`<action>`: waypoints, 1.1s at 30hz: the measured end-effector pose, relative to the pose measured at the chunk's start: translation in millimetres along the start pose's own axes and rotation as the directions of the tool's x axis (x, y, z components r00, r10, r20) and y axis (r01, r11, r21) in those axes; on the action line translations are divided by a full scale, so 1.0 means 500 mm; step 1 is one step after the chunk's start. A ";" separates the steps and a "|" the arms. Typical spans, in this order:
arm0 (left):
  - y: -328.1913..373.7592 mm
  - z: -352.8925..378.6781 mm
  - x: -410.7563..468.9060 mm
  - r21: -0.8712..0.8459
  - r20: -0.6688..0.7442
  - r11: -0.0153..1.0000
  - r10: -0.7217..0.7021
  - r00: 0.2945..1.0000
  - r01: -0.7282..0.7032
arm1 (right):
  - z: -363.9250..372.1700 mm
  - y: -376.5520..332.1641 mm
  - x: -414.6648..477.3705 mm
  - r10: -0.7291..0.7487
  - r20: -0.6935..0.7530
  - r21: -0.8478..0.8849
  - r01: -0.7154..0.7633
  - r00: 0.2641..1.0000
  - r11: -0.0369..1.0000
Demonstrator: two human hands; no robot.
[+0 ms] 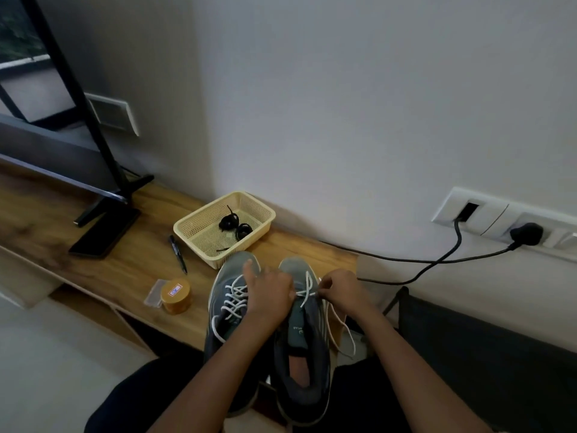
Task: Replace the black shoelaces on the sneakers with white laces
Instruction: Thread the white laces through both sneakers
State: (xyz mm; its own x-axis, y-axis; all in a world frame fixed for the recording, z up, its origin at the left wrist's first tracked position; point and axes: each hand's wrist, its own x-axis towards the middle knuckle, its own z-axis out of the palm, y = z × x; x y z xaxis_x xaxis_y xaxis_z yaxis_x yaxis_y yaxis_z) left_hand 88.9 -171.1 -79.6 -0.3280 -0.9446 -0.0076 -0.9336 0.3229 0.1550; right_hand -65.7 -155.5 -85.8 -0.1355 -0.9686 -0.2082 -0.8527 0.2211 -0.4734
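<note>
Two grey sneakers stand side by side at the near edge of the wooden tabletop (131, 270), toes pointing far. The left sneaker (229, 295) already carries a white lace criss-crossed up its eyelets. The right sneaker (301, 339) is only laced near the toe, and its white lace (307, 287) has a loose end trailing down the right side. The right hand (342, 293) pinches that lace between curled fingers (321, 289) at the shoe's right edge. The left hand (268, 296) lies across the gap between the two shoes with one finger stretched far (whether its other fingers grip the lace cannot be told). The black laces (232, 223) lie coiled in a cream basket (199, 243) just beyond the toes. A pen (178, 253) and a round yellow tin (176, 295) sit left of the shoes.
</note>
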 end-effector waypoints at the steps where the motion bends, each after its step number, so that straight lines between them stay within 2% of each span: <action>1: -0.002 0.002 0.001 -0.043 -0.006 0.999 -0.004 1.000 0.004 | 0.001 0.002 0.001 -0.006 -0.011 0.007 0.006 1.000 1.000; 5: -0.011 0.008 -0.004 -0.111 0.020 0.992 0.055 0.998 -0.052 | 0.008 0.003 -0.002 -0.007 0.023 0.011 0.007 1.000 1.000; 11: -0.005 0.012 -0.007 -0.054 0.051 0.997 0.060 0.997 -0.057 | 0.004 0.005 -0.008 0.204 -0.092 0.336 -0.162 0.975 0.928; 16: -0.011 0.018 -0.002 -0.033 0.047 0.999 0.040 0.998 -0.039 | -0.008 0.015 -0.007 0.411 -0.183 0.502 -0.274 0.893 0.820; 19: -0.012 0.017 -0.002 -0.052 0.035 0.998 0.037 0.999 -0.035 | -0.016 0.014 -0.011 0.507 -0.205 0.623 -0.287 0.837 0.727; 22: -0.010 0.010 -0.007 -0.109 -0.046 0.991 0.072 0.996 -0.076 | -0.019 0.000 -0.015 0.460 -0.292 0.588 -0.222 0.839 0.778; 24: -0.010 0.001 -0.010 -0.237 -0.127 0.966 0.077 0.989 -0.106 | -0.028 -0.018 -0.024 0.394 -0.365 0.567 -0.134 0.844 0.813; 26: -0.010 -0.011 -0.006 -0.459 -0.160 0.884 0.015 0.987 -0.088 | -0.042 -0.035 -0.036 0.337 -0.394 0.603 -0.037 0.855 0.797; 29: -0.014 -0.036 0.006 -0.766 -0.158 0.638 -0.070 0.985 -0.078 | -0.062 -0.065 -0.061 0.274 -0.294 0.678 -0.002 0.916 0.735; 33: -0.005 -0.093 -0.004 -0.917 -0.196 0.372 -0.112 0.974 -0.141 | -0.084 -0.100 -0.093 0.195 -0.209 0.747 0.027 0.958 0.665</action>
State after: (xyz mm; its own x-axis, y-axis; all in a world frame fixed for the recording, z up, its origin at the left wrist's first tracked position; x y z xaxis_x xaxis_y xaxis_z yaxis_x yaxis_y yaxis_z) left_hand 98.7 -172.6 -34.2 -0.1873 -0.9678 0.1684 -0.1692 0.2007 0.9649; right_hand -37.8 -126.4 -16.4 -0.4020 -0.9086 -0.1129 -0.1939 0.2050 -0.9594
